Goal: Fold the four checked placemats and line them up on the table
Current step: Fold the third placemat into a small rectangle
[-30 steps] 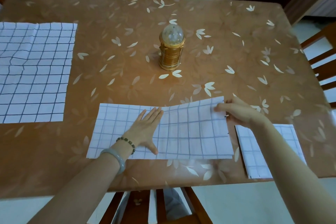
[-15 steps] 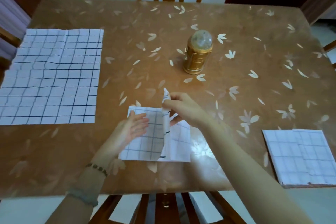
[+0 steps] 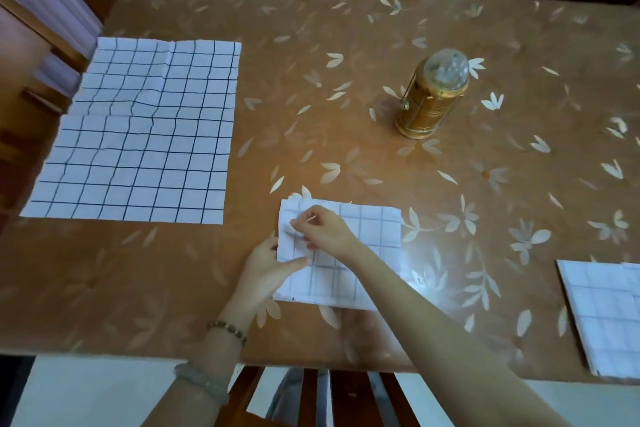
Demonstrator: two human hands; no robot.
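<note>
Placemat (image 3: 367,253), folded, lies on brown leaf-patterned table (image 3: 346,114); left hand (image 3: 268,267) and right hand (image 3: 325,230) pinch its left edge.

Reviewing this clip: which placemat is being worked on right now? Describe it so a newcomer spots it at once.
On the brown flower-patterned table, look at the near edge, ahead of the gold lantern. The folded checked placemat lies there under both hands. Unlike the unfolded placemat at far left and the folded one at right, it is the only one touched.

table (image 3: 346,121): glossy leaf-print cover | lantern (image 3: 431,100): shiny gold metal | placemats (image 3: 138,135): matt cloth
</note>
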